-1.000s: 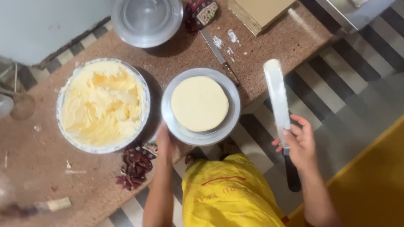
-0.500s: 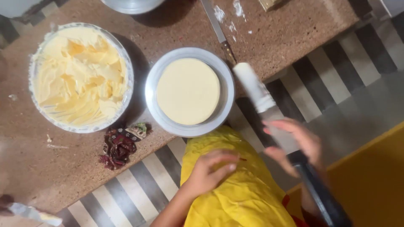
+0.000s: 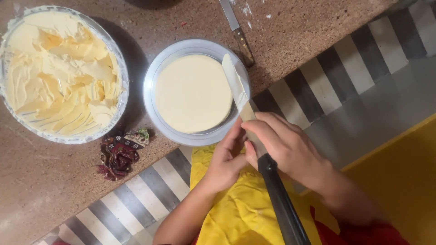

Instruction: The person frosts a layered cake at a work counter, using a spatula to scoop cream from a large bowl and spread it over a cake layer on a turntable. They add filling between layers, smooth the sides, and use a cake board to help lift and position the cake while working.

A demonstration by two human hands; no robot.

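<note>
Head view looks down on a speckled brown worktop (image 3: 54, 190). Left of the cake stands a big bowl of pale cream (image 3: 61, 72). The round cake (image 3: 193, 93) sits on a grey stand (image 3: 152, 109), directly ahead of both hands. A long spatula (image 3: 238, 93) lies with its blade over the cake's right edge, long axis running from there back toward the person, black handle nearest the body. Right hand (image 3: 290, 149) has its fingers closed round the spatula where blade meets handle; left hand (image 3: 227, 159), nearer the cake, touches the blade, fingers loosely curled.
</note>
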